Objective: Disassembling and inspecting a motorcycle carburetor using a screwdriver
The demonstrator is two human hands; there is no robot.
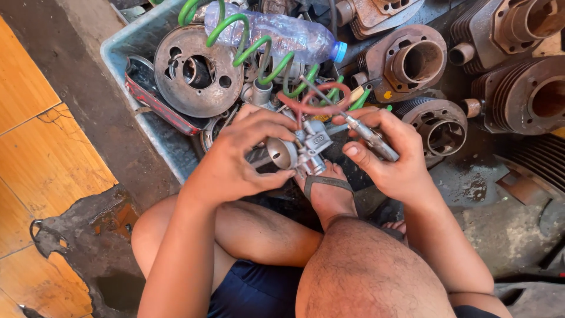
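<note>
Grimy concrete floor [94, 100], orange tiles at the edge; grey tray [138, 38] of rusty discs, finned cylinders beside. Left hand [244, 156] grasps a cast-metal carburetor [300, 150], held above the sandalled foot. Right hand [388, 156] grips slim metal pliers [368, 134] touching it.

Plastic bottle [282, 32]: clear, crumpled, blue cap, lying on its side above both hands, across the grey tub [132, 41], under a green coiled hose [247, 44].
Labels, signs, screens: none visible.
</note>
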